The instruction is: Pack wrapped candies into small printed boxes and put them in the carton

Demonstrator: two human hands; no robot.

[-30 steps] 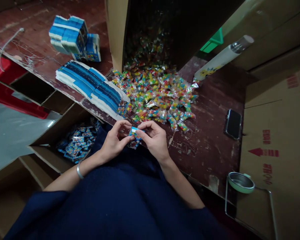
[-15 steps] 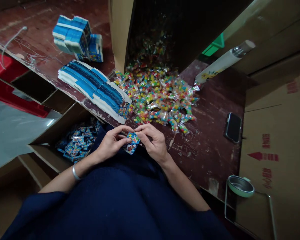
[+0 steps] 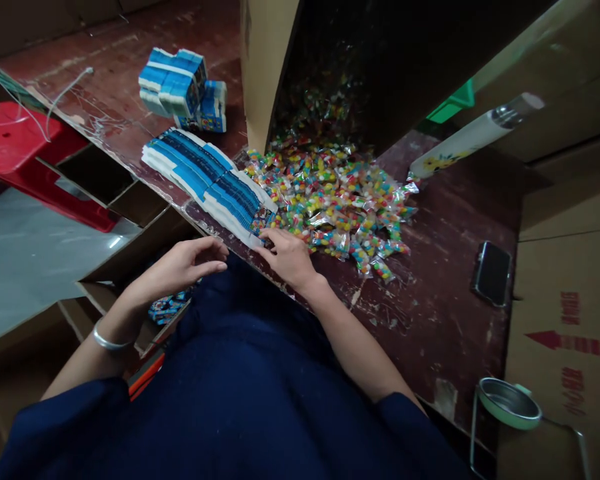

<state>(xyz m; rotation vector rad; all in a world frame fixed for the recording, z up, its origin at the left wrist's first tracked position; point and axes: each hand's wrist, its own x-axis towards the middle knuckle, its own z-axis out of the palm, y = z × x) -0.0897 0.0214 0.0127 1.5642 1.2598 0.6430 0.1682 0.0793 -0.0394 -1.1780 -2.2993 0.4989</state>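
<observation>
My left hand (image 3: 193, 261) is in the air over the table's front edge, fingers curved and thumb apart, with nothing visible in it. My right hand (image 3: 291, 261) has its thumb and fingertips closed at the near end of a long row of flat blue candy boxes (image 3: 210, 177), pinching the endmost flat box (image 3: 264, 219). The row lies overlapped, with white edges along its side. Right behind my right hand spreads a heap of clear bags of colourful candy (image 3: 330, 193). Below my left hand, an open carton holds small blue filled boxes (image 3: 167, 308), partly hidden by my arm.
Banded stacks of blue boxes (image 3: 173, 80) stand at the back left. A large open carton (image 3: 267, 73) spills the candy bags. To the right are a white thermos (image 3: 460, 143), a black phone (image 3: 492, 273) and a green-rimmed metal cup (image 3: 510, 403). A red stool (image 3: 25, 140) is at far left.
The small blue box held between both hands is out of them. My left hand has moved left and opened; my right hand has reached forward to the row. The view has shifted.
</observation>
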